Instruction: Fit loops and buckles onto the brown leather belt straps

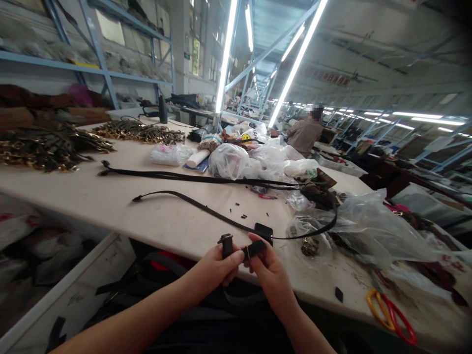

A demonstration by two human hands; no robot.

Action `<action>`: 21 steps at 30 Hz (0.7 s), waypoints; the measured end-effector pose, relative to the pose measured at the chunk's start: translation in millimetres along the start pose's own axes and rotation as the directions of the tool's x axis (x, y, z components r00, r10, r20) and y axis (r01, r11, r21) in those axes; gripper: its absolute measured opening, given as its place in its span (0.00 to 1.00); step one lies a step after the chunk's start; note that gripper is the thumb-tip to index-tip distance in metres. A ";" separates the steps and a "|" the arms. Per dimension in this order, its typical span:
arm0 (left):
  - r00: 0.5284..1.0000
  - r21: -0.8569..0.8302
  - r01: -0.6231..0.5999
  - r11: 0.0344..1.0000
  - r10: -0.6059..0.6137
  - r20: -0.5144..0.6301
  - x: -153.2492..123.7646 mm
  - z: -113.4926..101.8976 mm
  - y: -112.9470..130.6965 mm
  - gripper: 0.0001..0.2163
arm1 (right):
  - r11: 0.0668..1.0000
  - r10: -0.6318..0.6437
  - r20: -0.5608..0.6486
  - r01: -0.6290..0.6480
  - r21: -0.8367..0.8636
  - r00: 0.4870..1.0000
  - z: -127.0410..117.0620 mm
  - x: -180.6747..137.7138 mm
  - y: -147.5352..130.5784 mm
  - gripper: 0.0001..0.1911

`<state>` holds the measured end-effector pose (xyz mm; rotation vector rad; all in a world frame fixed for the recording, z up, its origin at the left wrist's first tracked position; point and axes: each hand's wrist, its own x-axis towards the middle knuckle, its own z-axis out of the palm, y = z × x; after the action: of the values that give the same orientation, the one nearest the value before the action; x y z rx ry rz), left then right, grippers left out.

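Observation:
Near the table's front edge, my left hand (217, 268) is closed around a black strap end with a metal buckle (226, 241) pointing up. My right hand (273, 273) pinches a short dark strap piece (258, 248) with a thin tan band around it. The two hands nearly touch, and whether both pieces belong to one strap is hidden by the fingers. Just beyond my right hand lies a flat, shiny black object (264, 231). A long black strap (199, 204) curves over the table behind it, and further back lie more long straps (191, 177).
Scissors (391, 314) with orange and red handles lie at the right front. Clear plastic bags (265, 155) cover the table's back and right. Piles of straps with gold clasps (51, 145) sit at left. A white drawer (73, 295) stands open below. A person (305, 132) is further back.

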<state>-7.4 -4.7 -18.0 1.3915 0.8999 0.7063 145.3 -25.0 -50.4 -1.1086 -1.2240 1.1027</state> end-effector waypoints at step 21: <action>0.952 0.863 -0.171 0.476 0.305 0.020 8.0 5.7 34.4 0.11 | 0.996 0.068 0.195 -0.078 0.041 0.978 -5.8 -3.9 -50.8 0.23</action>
<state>4.7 1.9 15.1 2.4450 1.2682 0.5642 152.2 -35.7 -0.7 -1.0352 -1.3087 1.3141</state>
